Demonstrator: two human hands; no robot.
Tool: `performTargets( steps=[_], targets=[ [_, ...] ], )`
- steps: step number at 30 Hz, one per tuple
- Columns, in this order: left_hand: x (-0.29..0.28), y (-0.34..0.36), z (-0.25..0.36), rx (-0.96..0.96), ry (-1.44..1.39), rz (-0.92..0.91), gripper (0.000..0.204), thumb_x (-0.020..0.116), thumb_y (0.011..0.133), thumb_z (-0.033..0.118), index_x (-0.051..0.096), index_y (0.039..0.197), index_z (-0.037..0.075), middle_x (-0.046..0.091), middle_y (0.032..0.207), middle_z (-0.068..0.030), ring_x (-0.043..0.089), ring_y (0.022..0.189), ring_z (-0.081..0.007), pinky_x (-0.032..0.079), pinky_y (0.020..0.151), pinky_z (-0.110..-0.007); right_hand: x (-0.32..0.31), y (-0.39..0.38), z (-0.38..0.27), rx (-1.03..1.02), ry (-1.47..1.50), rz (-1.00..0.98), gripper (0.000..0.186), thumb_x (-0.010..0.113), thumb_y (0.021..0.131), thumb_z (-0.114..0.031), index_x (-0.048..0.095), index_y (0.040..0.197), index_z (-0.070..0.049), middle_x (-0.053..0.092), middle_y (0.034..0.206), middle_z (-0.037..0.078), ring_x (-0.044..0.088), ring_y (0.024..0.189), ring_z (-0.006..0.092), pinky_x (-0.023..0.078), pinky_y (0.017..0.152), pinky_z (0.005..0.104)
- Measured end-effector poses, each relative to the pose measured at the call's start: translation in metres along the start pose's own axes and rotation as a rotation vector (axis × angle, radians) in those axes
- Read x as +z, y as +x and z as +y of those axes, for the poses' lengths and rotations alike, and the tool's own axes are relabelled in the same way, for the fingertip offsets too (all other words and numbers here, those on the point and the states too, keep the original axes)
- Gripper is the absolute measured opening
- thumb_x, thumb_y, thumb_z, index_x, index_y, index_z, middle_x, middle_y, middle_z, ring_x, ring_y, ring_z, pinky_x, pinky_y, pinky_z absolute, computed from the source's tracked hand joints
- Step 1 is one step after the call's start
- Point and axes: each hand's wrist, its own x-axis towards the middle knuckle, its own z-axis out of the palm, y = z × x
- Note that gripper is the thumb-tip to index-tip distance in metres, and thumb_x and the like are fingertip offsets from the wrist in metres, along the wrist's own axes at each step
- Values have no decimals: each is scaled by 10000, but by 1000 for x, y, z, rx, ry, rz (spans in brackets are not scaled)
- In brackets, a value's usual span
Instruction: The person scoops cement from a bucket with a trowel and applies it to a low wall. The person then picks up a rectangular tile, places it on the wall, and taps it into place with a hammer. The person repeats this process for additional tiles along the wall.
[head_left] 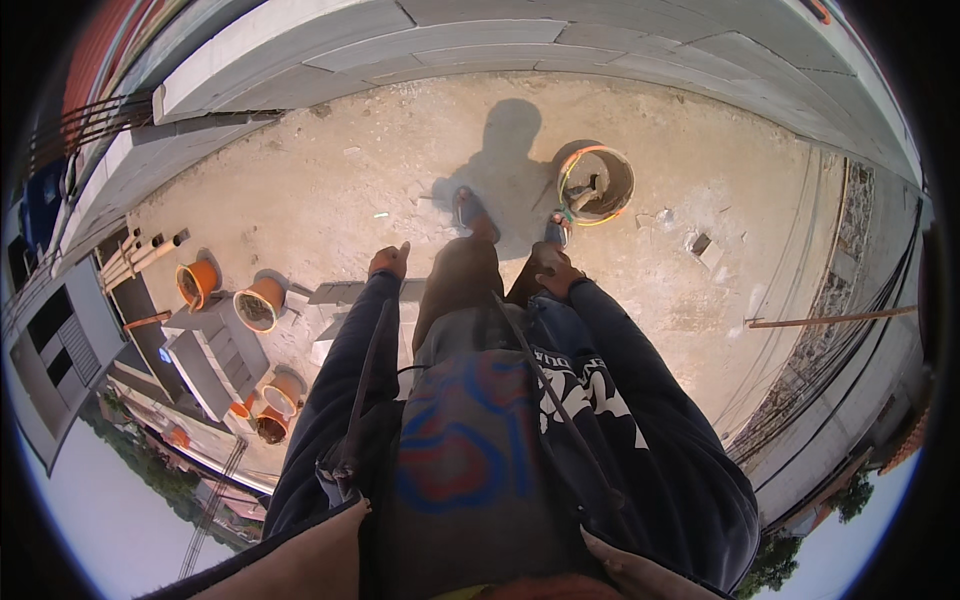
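Observation:
My left hand (pixel 389 262) hangs in front of my left thigh, its fingers curled in with nothing showing in them. Beside my right thigh is my right hand (pixel 560 275), loosely bent, with a gap between thumb and fingers and nothing visible in it. Ahead of my right foot (pixel 558 230) stands a round bucket (pixel 626 182) with an orange and yellow rim and grey residue inside. A pale piece, perhaps a tool, sticks up in it; its kind is unclear. Neither hand touches the bucket. My left foot (pixel 474 212) is on the dusty concrete floor.
A grey block wall (pixel 470 52) curves across the front. To my left are several orange buckets (pixel 262 300), stacked pale blocks (pixel 222 350) and pipes (pixel 135 258). A small hole (pixel 701 243) with debris and a thin pole (pixel 835 317) lie to the right.

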Motion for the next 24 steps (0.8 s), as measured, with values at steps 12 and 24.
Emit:
performTargets(
  steps=[12,24],
  targets=[
    [265,138,271,330,-108,-332,725,618,982,595,586,1371,-17,694,1283,-240,633,1263,-320,459,1073,-389,25,152,195,378,565,487,420,660,925,-380,653,1249,-114,749,1094,176,692,1044,382,529,961,487],
    [450,239,406,152,-589,55,604,637,1002,580,631,1109,-14,632,785,-59,593,669,-147,486,619,-349,-55,328,279,363,136,270,501,579,954,-488,655,1385,-243,622,1418,186,610,1274,397,466,1049,580]
  ],
)
